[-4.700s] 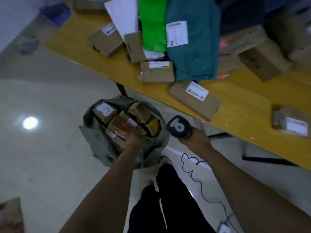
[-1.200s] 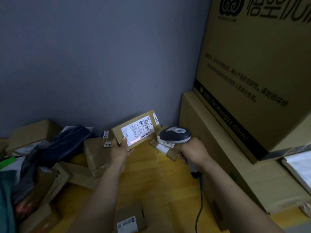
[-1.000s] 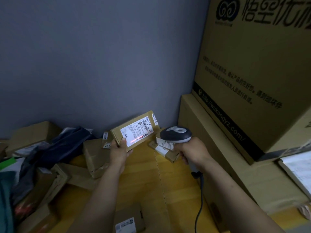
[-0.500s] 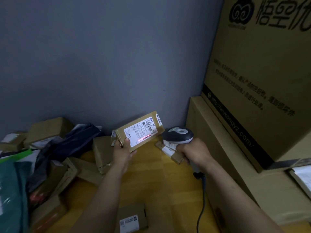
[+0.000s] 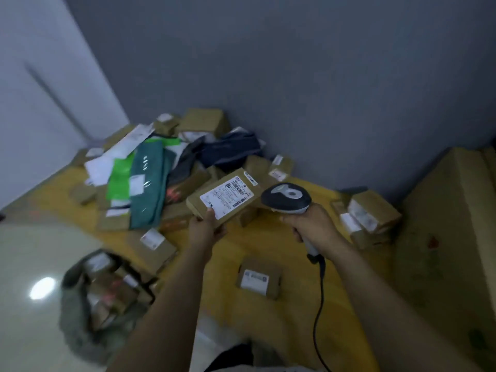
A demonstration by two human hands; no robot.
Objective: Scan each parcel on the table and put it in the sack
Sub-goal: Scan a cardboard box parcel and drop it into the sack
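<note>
- Brown cardboard: the flat parcel (image 5: 224, 196) sits in the left hand (image 5: 206, 229), lifted above the table (image 5: 290, 318), its white label facing up toward the camera.
- The left hand's thumb presses on the label's near corner while the other fingers curl under the near edge, pinching the box.
- The right hand (image 5: 314, 226) is wrapped tight around the handle of the scanner (image 5: 286, 197), fingers pressed together; the scanner's dark head is just right of the parcel, close but apart from it.
- A black cable (image 5: 319, 304) hangs from the scanner's handle down across the table.
- The grey sack (image 5: 77, 318) stands on the pale floor at the table's left, open-mouthed, with several boxes inside; it is blurred.
- On the yellow table a small labelled box (image 5: 259, 280) lies between the forearms, another (image 5: 155, 244) lies near the sack-side edge, and two stacked ones (image 5: 370, 218) rest beside a big carton (image 5: 451, 237).
- A heap of boxes and bags, one teal mailer (image 5: 150, 189) and a green one (image 5: 119, 178) among them, fills the far corner.
</note>
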